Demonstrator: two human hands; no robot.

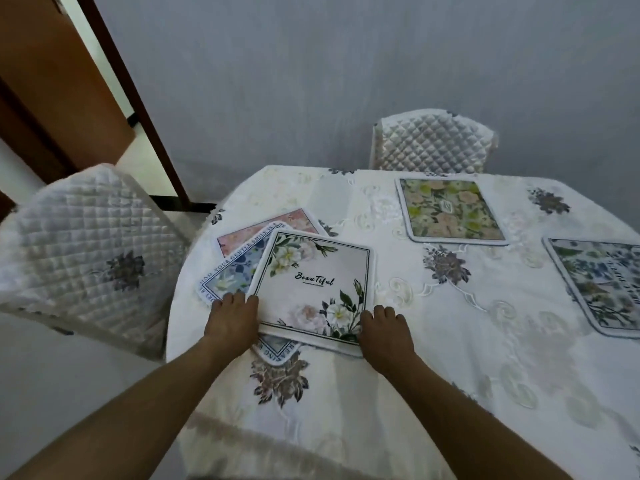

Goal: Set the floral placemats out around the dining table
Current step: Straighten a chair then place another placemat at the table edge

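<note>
the white placemat tops a fanned pile at centre left of the frame; left hand and right hand grip its near corners, fingers curled on top; both equally near.

Dim, even grey light, brighter through the doorway; soft focus, wide-angle bending at edges

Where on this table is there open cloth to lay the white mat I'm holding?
Free cloth: the near edge in front of the right hand, and the middle strip between the white mat and the green mat. Crowded: the left, where the blue mat and pink mat overlap under it.
</note>
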